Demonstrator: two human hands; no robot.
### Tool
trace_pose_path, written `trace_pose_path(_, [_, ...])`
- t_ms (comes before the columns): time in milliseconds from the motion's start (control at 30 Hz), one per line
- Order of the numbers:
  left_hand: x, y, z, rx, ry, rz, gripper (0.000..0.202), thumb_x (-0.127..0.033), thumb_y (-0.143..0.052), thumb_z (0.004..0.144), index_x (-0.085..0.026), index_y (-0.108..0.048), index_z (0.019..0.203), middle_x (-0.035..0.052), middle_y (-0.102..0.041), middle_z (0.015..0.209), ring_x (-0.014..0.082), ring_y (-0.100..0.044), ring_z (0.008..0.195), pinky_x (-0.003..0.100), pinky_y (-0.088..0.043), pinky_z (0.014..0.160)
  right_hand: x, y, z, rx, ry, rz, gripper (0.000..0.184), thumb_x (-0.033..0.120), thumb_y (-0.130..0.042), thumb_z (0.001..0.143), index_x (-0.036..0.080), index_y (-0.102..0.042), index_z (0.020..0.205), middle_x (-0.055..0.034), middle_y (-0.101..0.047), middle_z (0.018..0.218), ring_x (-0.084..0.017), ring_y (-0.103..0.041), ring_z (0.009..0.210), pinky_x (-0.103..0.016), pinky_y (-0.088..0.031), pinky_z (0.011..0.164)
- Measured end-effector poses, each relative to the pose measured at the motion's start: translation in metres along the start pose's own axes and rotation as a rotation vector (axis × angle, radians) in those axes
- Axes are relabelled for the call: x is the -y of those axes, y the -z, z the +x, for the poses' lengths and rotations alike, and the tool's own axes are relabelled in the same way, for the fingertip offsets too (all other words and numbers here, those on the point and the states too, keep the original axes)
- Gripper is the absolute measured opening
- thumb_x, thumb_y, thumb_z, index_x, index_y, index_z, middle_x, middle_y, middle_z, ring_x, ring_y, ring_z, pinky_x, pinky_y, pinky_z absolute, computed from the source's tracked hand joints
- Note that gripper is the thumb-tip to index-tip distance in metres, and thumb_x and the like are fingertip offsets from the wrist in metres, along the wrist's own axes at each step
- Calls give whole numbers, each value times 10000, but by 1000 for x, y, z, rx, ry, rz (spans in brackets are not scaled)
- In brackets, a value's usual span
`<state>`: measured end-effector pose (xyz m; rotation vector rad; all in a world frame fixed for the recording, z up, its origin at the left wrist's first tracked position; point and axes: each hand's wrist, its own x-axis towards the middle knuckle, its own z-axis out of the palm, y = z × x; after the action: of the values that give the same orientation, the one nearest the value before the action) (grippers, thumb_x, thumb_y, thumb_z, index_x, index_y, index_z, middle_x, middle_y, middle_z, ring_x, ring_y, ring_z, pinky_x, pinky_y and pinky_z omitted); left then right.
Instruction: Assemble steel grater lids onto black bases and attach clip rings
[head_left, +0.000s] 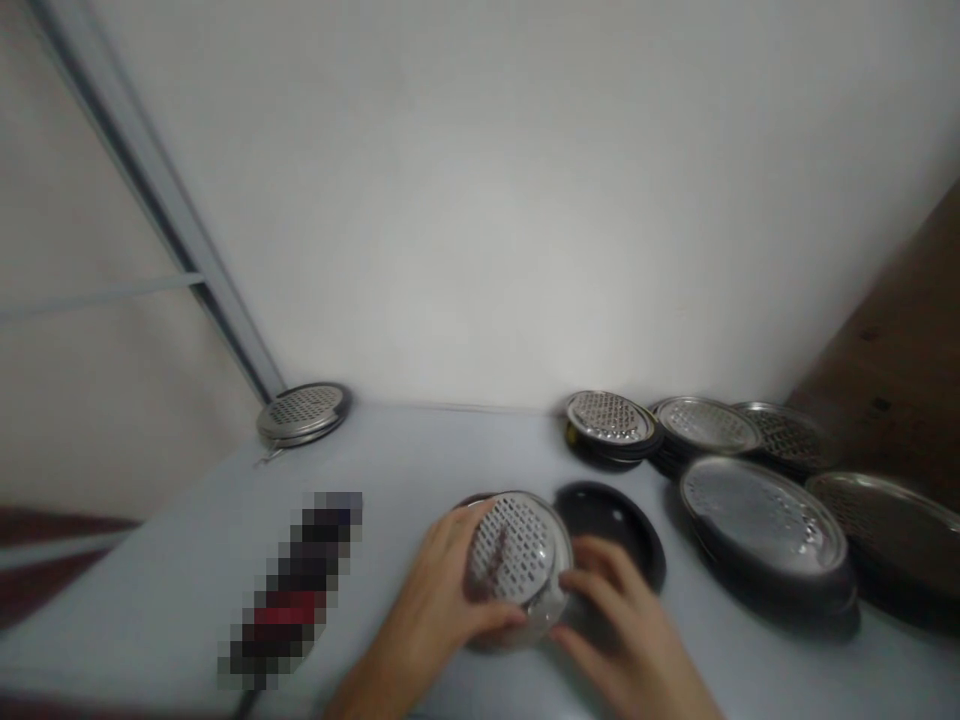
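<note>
A round metal grater (517, 550) with a perforated middle and a shiny rim is in the lower middle of the head view. My left hand (450, 590) is closed on its left side, the thumb lying along the near edge. At the right rim, my right hand (615, 610) has its fingers bent and its thumb against the lower edge. Part of another round rim shows beneath the grater; what it belongs to is hidden. Just behind my right hand lies a dark round bowl (611, 520), partly covered by the fingers.
Several stacks of round graters with dark bases, such as the big one (765, 520), fill the table's right side. One grater stack (306, 412) stands at the far left against the wall. A blurred-out object (292, 590) with a dark cord lies front left on the table (420, 445).
</note>
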<state>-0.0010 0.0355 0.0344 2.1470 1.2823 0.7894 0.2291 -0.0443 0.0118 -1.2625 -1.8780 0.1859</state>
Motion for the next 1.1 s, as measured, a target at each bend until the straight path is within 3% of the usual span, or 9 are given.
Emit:
trace_pose_path(200, [3, 26, 5, -140, 37, -95, 809, -341, -864, 673, -225, -517, 1394, 129, -619, 1354, 336, -587, 1262, 521, -467, 1091, 2, 4, 7, -59, -16, -19, 217, 323, -683, 931, 269, -661, 1140, -114, -605, 1259, -266, -677, 1131, -378, -604, 936])
trace_pose_path(333, [16, 48, 7, -266, 64, -19, 713, -412, -790, 764, -228, -502, 1390, 122, -600, 1366, 332, -573, 1272, 550, -433, 1108, -10, 18, 9, -205, -75, -105, 233, 461, -683, 927, 271, -696, 1061, -99, -627, 1177, -268, -683, 1060, -391, -611, 872])
trace_pose_path(400, [23, 56, 7, -270, 64, 26, 707, -419, -796, 758, -223, -511, 1375, 124, -599, 1363, 336, -569, 1272, 554, -427, 1111, -17, 28, 9, -267, -111, -167, 274, 520, -678, 917, 271, -709, 1027, -95, -633, 1148, -271, -678, 1035, -406, -601, 857])
trace_pose_path(500, [24, 57, 5, -169, 18, 77, 697, -373, -820, 742, -228, -532, 1359, 120, -599, 1371, 330, -562, 1289, 534, -422, 1126, -26, 42, 9, -323, -158, -243, 345, 592, -651, 910, 265, -720, 993, -94, -635, 1139, -277, -674, 1018, -423, -579, 855])
trace_pose_path(700, [6, 41, -1, 87, -3, 158, 731, -268, -841, 695, -275, -573, 1375, 91, -601, 1378, 320, -562, 1303, 485, -427, 1140, -35, 50, 8, -359, -174, -295, 410, 645, -625, 904, 251, -725, 958, -91, -645, 1106, -280, -669, 1004, -432, -552, 857])
trace_pose_path(1100, [16, 29, 1, 186, -49, 177, 823, -327, -890, 677, -290, -541, 1421, 100, -573, 1438, 338, -472, 1362, 530, -357, 1173, -34, 50, 9, -357, -182, -294, 414, 640, -621, 910, 246, -721, 984, -91, -646, 1118, -277, -663, 1021, -425, -537, 875])
